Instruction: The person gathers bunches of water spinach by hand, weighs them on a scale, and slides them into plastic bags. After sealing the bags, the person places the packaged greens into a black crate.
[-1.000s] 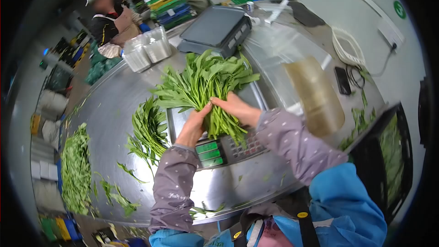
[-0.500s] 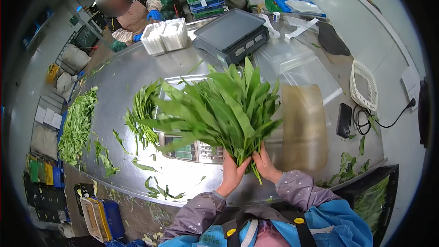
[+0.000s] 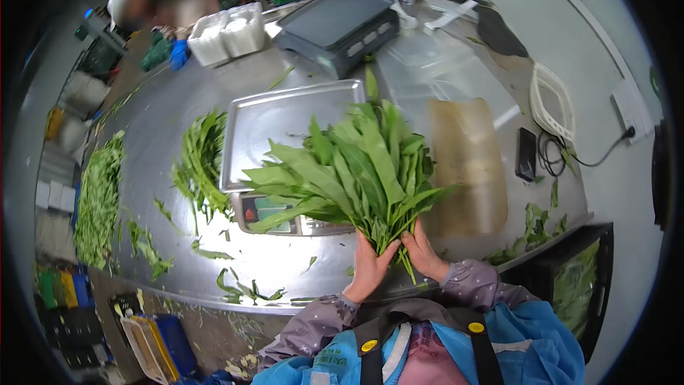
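A leafy green bunch (image 3: 370, 164) is held upright by its stems between my two hands. My left hand (image 3: 370, 267) wraps the stems from the left, and my right hand (image 3: 425, 251) closes on them from the right. Stem ends poke out below the fingers. Beneath and behind the leaves lies a scale with a metal tray (image 3: 285, 114); its display panel is partly covered by leaves. Another green bunch (image 3: 201, 164) rests just left of the tray, and a larger pile of greens (image 3: 100, 203) lies at the table's left side.
A dark scale (image 3: 338, 25) and white trays (image 3: 228, 34) stand at the back, near a co-worker with a blue glove (image 3: 179, 54). To the right are a brown mat (image 3: 469, 168), phone (image 3: 526, 154), white basket (image 3: 552, 102) and cable. Loose leaves (image 3: 246, 289) lie near the front edge.
The view has shifted, and the bunch has swung rightward over the scale, uncovering more of its metal tray. Both hands still hold the stems. The co-worker has leaned, and another head shows beside them.
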Motion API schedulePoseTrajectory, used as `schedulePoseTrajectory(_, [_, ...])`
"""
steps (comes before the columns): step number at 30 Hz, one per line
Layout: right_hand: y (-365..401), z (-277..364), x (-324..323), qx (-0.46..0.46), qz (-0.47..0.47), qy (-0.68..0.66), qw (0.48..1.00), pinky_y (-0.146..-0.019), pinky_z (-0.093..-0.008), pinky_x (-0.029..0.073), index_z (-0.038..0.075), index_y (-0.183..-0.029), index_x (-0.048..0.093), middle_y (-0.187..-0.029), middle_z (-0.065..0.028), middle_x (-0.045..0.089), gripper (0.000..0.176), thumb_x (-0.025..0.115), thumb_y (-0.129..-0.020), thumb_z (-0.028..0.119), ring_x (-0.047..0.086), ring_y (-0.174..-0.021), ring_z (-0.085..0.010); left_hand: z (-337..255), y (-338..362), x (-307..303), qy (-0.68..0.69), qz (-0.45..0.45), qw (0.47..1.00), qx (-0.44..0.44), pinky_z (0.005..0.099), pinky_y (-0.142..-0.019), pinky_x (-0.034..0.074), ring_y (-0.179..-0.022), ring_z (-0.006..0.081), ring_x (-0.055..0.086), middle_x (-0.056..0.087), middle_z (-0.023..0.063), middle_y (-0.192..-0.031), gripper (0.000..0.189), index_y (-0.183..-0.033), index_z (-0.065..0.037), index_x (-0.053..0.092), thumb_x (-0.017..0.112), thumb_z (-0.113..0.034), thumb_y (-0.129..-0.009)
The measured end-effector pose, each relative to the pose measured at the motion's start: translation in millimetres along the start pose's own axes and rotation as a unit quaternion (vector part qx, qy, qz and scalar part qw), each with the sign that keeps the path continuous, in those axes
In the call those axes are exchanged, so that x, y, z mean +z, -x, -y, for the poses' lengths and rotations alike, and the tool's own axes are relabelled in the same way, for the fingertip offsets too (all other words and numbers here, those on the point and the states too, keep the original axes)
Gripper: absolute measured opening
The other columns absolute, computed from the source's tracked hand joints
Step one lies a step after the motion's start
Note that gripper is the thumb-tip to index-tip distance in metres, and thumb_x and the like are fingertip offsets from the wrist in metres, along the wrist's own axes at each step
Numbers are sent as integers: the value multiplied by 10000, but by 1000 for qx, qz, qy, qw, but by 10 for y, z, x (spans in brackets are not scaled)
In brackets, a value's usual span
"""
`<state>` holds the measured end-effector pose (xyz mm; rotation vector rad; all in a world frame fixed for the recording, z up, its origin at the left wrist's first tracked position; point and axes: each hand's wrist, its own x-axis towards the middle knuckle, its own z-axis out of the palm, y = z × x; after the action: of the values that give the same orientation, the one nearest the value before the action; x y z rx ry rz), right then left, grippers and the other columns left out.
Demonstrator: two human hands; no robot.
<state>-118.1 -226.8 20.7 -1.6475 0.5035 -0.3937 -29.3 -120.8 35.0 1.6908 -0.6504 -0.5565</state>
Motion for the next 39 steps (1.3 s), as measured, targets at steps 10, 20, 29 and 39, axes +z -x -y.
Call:
schedulePoseTrajectory(10, [-404, 950, -1299, -166, -200, 81, 962, -962, -319, 305, -42, -1309, 252, -1234, -168, 418, 463, 388, -933, 192, 408, -1126, -245, -1235, -976, 903, 104, 129, 970, 177, 313, -856, 394, -996, 219, 496, 490, 147, -1104, 517, -1194, 29, 338, 627, -71, -776])
schedulePoseTrajectory(20, [-188, -534, -1856, 188, -99, 197, 957, -857, -447, 399, -24, -1230, 322, -1086, -297, 518, 485, 448, -892, 299, 491, -1015, -448, 393, -877, 1884, 199, 190, 954, -121, 314, -883, 401, -1029, 210, 499, 490, 139, -1164, 532, -1225, 22, 330, 629, -120, -808])
schedulePoseTrajectory(29, [-127, -13, -2033, 212, -176, 396, 876, -628, -419, 464, 43, -968, 542, -876, -142, 624, 320, 598, -798, 309, 614, -741, -315, 296, -686, 1604, 165, 127, 966, -154, 333, -942, 365, -1110, 223, 443, 416, 179, -1235, 645, -1249, 43, 277, 677, -102, -764])
schedulePoseTrajectory(39, [-379, 67, -1493, 6, -145, 403, 904, -516, -386, 444, 56, -753, 600, -716, -81, 525, 121, 657, -712, 156, 571, -613, -269, 120, -515, 1390, -161, 252, 900, 316, 375, -753, 401, -907, 286, 478, 506, 113, -966, 283, -947, -19, 555, 619, -16, -671])
